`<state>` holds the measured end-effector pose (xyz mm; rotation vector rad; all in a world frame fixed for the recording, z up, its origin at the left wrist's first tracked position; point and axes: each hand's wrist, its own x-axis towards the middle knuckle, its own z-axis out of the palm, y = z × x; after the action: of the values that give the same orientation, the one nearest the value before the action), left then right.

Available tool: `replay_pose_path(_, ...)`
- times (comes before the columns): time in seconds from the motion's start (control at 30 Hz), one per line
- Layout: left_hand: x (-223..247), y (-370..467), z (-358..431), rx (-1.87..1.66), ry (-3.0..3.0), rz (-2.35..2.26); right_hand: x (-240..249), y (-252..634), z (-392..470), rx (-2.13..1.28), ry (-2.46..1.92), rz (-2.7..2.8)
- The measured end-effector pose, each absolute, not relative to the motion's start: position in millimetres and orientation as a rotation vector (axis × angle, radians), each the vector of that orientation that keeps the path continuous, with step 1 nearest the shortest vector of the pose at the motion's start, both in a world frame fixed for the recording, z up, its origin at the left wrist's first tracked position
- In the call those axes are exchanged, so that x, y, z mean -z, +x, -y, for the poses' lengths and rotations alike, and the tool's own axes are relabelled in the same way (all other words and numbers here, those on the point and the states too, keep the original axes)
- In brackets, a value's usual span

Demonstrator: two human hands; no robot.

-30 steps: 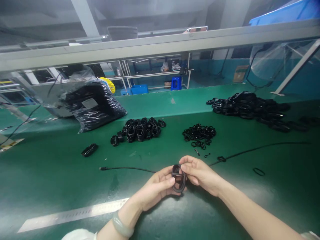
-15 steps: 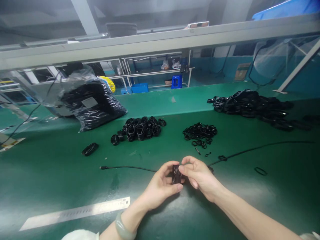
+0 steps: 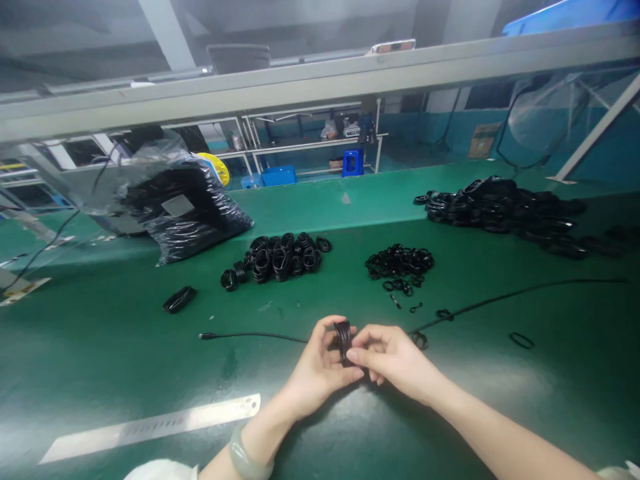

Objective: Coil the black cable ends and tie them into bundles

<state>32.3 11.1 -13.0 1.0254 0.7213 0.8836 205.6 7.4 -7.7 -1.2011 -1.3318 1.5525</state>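
Note:
Between my hands is a small wound coil of black cable (image 3: 343, 339). My left hand (image 3: 323, 363) curls around the coil, fingers behind it and thumb below. My right hand (image 3: 387, 357) pinches the coil's right side with thumb and fingertips. One cable end with a plug (image 3: 206, 336) lies on the table left of my left hand. A long stretch of black cable (image 3: 495, 303) runs from behind my right hand toward the right. Just behind my right hand lies a small black loop (image 3: 420, 341). Part of the coil is hidden by my fingers.
On the green table (image 3: 320, 213) stand several wound coils (image 3: 280, 257), a heap of small black rings (image 3: 400, 262) and a larger pile of black cables (image 3: 500, 210). A metal ruler (image 3: 155, 427) lies front left. Behind it sit a single coil (image 3: 179, 299) and a plastic bag (image 3: 187, 207).
The coil has turned slightly and shifted a little left in my left hand. My right hand has moved from its upper right side down to its lower right side.

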Motion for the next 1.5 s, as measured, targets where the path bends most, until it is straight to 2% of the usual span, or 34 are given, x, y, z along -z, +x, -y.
replay_pose_path(0.43, 13.9, 35.7, -10.6, -0.950, 1.077, -0.814, 5.9, 197.2, 2.4, -1.309, -1.107, 1.380)
replay_pose_path(0.8, 12.0, 34.3, -9.7, -0.860, 1.080, -0.759, 2.1, 203.8, -7.7, -1.482, -1.153, 1.263)
replay_pose_path(1.03, 5.8, 33.5, -10.1, -0.751, 1.034, -0.639, -2.9, 205.9, -9.2, -1.777, -1.021, 1.065)
replay_pose_path(1.27, 4.2, 32.2, -9.4, -0.767, 1.121, -0.718, -2.4, 203.6, -5.6, -1.545, -1.058, 1.278)
replay_pose_path(1.5, 4.0, 32.7, -10.6, -0.722, 1.116, -0.680, 0.4, 206.3, -8.2, -1.649, -1.044, 1.276)
